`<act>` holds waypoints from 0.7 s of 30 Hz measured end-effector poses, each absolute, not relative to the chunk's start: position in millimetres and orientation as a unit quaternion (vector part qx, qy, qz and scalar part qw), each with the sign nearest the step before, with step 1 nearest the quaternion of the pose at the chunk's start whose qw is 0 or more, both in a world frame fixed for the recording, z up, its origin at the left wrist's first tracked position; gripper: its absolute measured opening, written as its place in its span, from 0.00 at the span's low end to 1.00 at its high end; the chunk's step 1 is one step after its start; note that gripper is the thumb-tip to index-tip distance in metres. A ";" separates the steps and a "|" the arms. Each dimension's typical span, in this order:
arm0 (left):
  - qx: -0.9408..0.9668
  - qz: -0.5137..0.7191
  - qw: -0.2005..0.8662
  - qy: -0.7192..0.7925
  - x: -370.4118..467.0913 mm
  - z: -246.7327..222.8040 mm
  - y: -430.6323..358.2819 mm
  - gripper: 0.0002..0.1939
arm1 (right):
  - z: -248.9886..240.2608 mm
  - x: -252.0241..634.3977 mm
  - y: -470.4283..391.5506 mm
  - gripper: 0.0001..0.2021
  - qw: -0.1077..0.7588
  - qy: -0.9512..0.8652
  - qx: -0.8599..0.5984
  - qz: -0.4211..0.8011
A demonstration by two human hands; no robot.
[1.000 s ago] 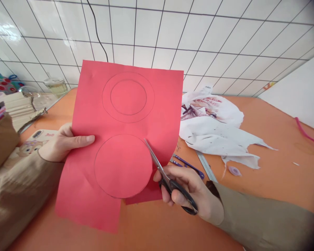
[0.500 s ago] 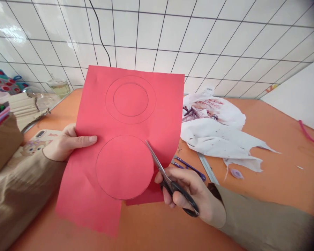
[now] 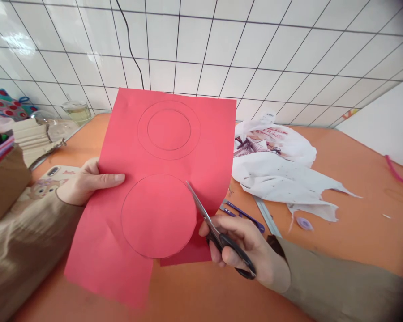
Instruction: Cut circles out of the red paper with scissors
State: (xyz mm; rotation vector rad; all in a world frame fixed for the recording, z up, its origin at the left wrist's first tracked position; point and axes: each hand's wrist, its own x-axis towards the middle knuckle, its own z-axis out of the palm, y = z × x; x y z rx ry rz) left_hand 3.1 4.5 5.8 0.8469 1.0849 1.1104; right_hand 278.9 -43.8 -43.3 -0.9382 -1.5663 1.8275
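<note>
A sheet of red paper (image 3: 121, 134) is held up in front of me, tilted over the table. My left hand (image 3: 90, 180) pinches its left edge, thumb on top and fingers behind. Two drawn rings, one inside the other, mark its upper part. Below them is a larger drawn circle (image 3: 159, 217), cut along its right and lower edge. My right hand (image 3: 245, 246) grips black-handled scissors (image 3: 218, 235), whose blades lie at the circle's upper right line with the lower blade hidden behind the paper. A cut flap of the sheet hangs at the lower left.
On the orange table (image 3: 362, 241) to the right lie a white plastic bag (image 3: 282, 174), a purple cutter (image 3: 245, 216), a metal ruler (image 3: 267, 217) and a small purple roll (image 3: 304, 223). A box (image 3: 8, 183), a phone (image 3: 47, 188) and a lidded cup (image 3: 77, 112) stand left. Behind is a tiled wall (image 3: 201, 40).
The sheet has turned slightly, its top edge dipping and its lower flap swinging left. The scissors and both hands stay nearly where they were.
</note>
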 end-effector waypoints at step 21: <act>0.377 0.469 0.648 0.468 -1.5 6.6 6.1 0.12 | -42.8 278.9 -42.4 0.28 0.259 -0.599 -0.352 0.671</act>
